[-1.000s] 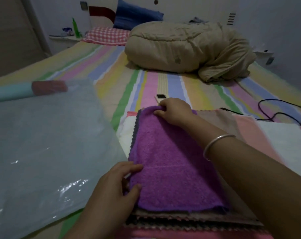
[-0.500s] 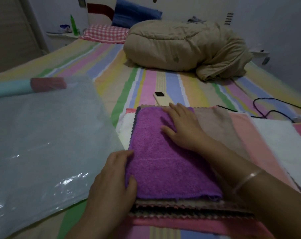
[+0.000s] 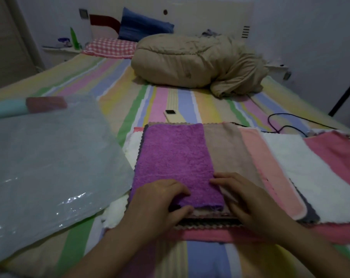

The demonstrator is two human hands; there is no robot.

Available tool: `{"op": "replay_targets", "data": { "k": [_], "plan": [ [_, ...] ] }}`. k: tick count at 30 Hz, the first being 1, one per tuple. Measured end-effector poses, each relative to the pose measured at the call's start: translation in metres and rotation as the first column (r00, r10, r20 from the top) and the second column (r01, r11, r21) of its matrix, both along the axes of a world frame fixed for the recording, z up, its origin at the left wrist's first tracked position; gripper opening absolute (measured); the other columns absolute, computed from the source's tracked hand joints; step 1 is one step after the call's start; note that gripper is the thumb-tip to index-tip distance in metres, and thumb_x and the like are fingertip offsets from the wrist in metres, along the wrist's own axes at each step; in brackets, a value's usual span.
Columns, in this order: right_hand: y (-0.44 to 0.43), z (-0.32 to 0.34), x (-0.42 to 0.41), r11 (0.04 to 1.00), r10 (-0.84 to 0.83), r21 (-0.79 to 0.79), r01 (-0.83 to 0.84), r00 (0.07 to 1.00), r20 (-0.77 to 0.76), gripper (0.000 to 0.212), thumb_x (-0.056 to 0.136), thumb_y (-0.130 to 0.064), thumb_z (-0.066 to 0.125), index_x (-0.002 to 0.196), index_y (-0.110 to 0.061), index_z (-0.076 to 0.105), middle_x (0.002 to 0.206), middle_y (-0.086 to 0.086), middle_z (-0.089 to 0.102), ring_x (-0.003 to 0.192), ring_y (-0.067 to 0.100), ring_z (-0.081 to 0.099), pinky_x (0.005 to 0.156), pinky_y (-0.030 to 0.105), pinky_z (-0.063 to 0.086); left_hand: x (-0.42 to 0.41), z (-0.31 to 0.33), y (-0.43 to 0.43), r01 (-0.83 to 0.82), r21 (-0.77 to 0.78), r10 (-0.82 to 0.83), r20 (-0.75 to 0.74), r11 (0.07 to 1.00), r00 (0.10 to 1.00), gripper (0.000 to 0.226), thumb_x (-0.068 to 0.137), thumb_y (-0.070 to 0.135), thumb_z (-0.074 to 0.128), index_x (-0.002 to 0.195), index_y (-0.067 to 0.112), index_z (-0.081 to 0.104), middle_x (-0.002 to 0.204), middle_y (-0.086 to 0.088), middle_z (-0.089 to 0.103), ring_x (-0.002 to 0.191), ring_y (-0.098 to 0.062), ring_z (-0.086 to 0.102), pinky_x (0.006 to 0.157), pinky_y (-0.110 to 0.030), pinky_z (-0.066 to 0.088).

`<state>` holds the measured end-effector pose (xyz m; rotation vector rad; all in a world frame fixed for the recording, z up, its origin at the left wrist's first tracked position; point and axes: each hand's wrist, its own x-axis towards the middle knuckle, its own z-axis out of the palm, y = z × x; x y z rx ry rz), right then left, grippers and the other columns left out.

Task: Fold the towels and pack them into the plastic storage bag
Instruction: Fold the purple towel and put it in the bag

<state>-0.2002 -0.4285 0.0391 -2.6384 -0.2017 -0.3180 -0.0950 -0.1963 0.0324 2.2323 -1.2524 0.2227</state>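
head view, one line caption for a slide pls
Both hands grip the purple towel's near edge beside the plastic bag.

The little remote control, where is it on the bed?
The remote control lies mid-bed on the striped sheet, just beyond the purple towel, before the beige comforter.

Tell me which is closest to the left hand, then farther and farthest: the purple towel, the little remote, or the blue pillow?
1. Purple towel: under the left hand, touching it.
2. Remote: beyond the towels, mid-bed.
3. Blue pillow: far end, by the headboard.
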Motion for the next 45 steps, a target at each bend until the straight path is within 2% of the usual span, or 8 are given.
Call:
{"op": "replay_targets", "data": {
  "k": [12, 17, 21, 26, 31, 37, 41, 45],
  "plan": [
    [0.018, 0.003, 0.016, 0.993, -0.081, 0.109, 0.055, 0.966, 0.245, 0.029, 0.092, -0.036, 0.047, 0.108, -0.021, 0.066, 0.112, -0.009, 0.063, 0.107, 0.005, 0.058, 0.088, 0.023, 0.047, 0.008, 0.006, -0.005, -0.156, -0.133, 0.143, -0.102, 0.979, 0.984, 0.045, 0.081, 0.069, 0.042, 0.087, 0.033, 0.068, 0.074, 0.018, 0.068, 0.067, -0.002, 0.060, 0.057, -0.023, 0.042],
    [0.023, 0.013, 0.032, 0.928, -0.141, 0.367, 0.062, 0.971, 0.193, 0.024, 0.097, -0.031, 0.044, 0.098, -0.019, 0.065, 0.092, -0.011, 0.067, 0.088, 0.007, 0.063, 0.075, 0.029, 0.049, 0.012, -0.003, 0.007, -0.120, -0.042, 0.125, 0.135, 0.992, 0.983, 0.045, 0.072, 0.052, 0.063, 0.113, 0.033, 0.056, 0.102, 0.014, 0.065, 0.089, -0.008, 0.061, 0.066, -0.022, 0.048],
    [0.025, 0.017, 0.053, 0.819, -0.225, 0.566, 0.095, 0.961, 0.163, 0.021, 0.101, -0.024, 0.044, 0.091, -0.016, 0.061, 0.082, -0.001, 0.063, 0.076, 0.012, 0.059, 0.068, 0.027, 0.045, 0.041, 0.004, 0.027, -0.269, -0.186, 0.244, -0.146, 0.945, 0.959, 0.028, 0.069, 0.034, 0.061, 0.098, 0.033, 0.061, 0.089, 0.016, 0.069, 0.080, -0.006, 0.065, 0.070, -0.028, 0.052],
    [0.022, 0.026, 0.107, 0.630, -0.356, 0.747, 0.211, 0.934, 0.036, 0.024, 0.101, -0.027, 0.041, 0.101, -0.015, 0.062, 0.091, 0.006, 0.066, 0.082, 0.016, 0.062, 0.071, 0.032, 0.048, 0.101, 0.026, 0.014, -0.379, -0.398, 0.069, -0.608, 0.836, 0.791, 0.004, 0.081, 0.020, 0.074, 0.077, 0.021, 0.073, 0.069, 0.005, 0.068, 0.064, -0.005, 0.057, 0.061, -0.024, 0.046],
    [-0.010, 0.019, 0.183, 0.629, -0.551, 0.635, 0.448, 0.833, -0.041, 0.024, 0.099, -0.031, 0.046, 0.080, -0.020, 0.057, 0.074, -0.004, 0.062, 0.070, 0.012, 0.056, 0.064, 0.029, 0.038, 0.169, 0.025, -0.032, -0.503, -0.299, 0.224, -0.636, 0.811, 0.739, 0.015, 0.084, 0.027, 0.071, 0.071, 0.022, 0.070, 0.064, 0.009, 0.066, 0.060, -0.006, 0.056, 0.061, -0.026, 0.046],
    [-0.023, 0.002, 0.204, 0.716, -0.642, 0.288, 0.636, 0.762, -0.087, 0.021, 0.097, -0.035, 0.049, 0.094, -0.020, 0.063, 0.086, 0.002, 0.068, 0.085, 0.022, 0.064, 0.074, 0.032, 0.045, 0.207, 0.007, -0.053, -0.479, -0.022, 0.417, -0.458, 0.877, 0.785, 0.023, 0.085, 0.037, 0.067, 0.076, 0.016, 0.067, 0.069, 0.000, 0.065, 0.073, -0.023, 0.063, 0.062, -0.029, 0.041],
    [-0.013, 0.010, 0.184, 0.694, -0.710, -0.008, 0.720, 0.683, -0.173, 0.046, 0.088, -0.068, 0.035, 0.098, -0.025, 0.049, 0.088, -0.004, 0.059, 0.085, 0.022, 0.060, 0.073, 0.034, 0.046, 0.194, 0.018, -0.050, -0.510, 0.036, 0.511, -0.031, 0.859, 0.859, 0.033, 0.086, 0.034, 0.063, 0.116, 0.022, 0.054, 0.109, 0.001, 0.062, 0.100, -0.023, 0.059, 0.073, -0.034, 0.044],
    [-0.006, 0.016, 0.166, 0.680, -0.723, -0.212, 0.702, 0.596, -0.349, 0.070, 0.069, -0.089, 0.029, 0.082, -0.024, 0.051, 0.080, -0.002, 0.060, 0.077, 0.021, 0.059, 0.068, 0.032, 0.045, 0.165, 0.028, -0.063, -0.178, -0.098, 0.195, 0.208, 0.979, 0.958, 0.045, 0.081, 0.015, 0.053, 0.126, 0.010, 0.057, 0.133, -0.009, 0.057, 0.122, -0.027, 0.053, 0.103, -0.042, 0.041]
  ]
}}
